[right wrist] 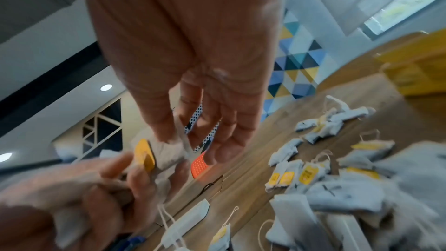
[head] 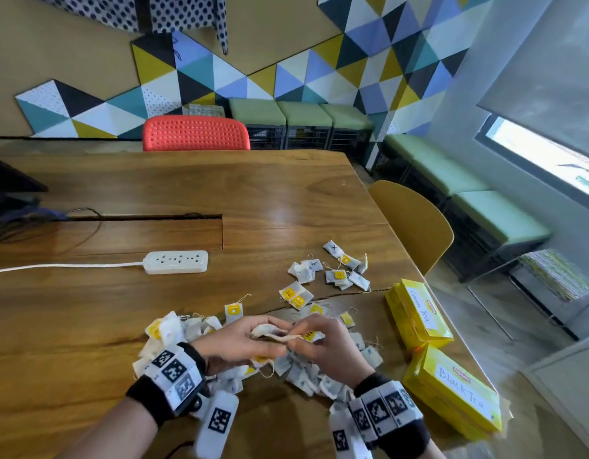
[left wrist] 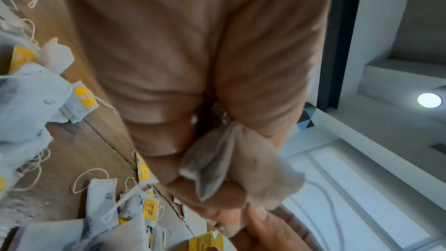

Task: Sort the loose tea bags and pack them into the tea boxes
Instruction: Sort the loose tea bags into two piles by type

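Yellow-tagged tea bag (head: 275, 336) — both hands held it: left hand (head: 240, 342) gripped, right hand (head: 322, 346) maybe pinched — blurry.

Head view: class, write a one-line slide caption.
Both hands, left hand and right hand, hold one tea bag over a pile beside yellow tea boxes.

Triangle-patterned wall (head: 319, 71) — red chair (head: 196, 133), green benches (head: 303, 114)
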